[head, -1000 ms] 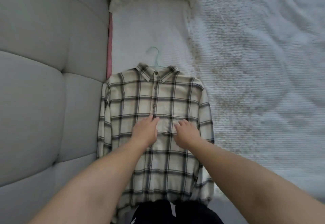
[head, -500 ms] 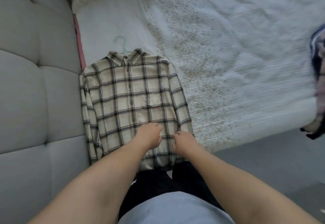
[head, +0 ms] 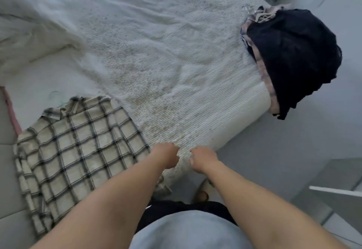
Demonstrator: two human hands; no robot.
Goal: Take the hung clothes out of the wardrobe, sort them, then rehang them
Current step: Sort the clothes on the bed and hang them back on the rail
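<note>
Cream-and-black plaid button-up shirt (head: pixel 78 143), on a pale green wire hanger (head: pixel 56 97) whose hook shows above the collar, lies flat, front up, at the near left of a bed with a white textured knit blanket (head: pixel 166 57). Across the bed, a pile of dark navy and pinkish clothes (head: pixel 290 53) on hangers droops over the far right corner. The left hand (head: pixel 165 155) and right hand (head: pixel 203 158) hover side by side just right of the shirt, fingers loosely curled, holding nothing. A padded grey headboard (head: pixel 7 180) borders the left; grey floor (head: pixel 274 151) lies to the right.
</note>
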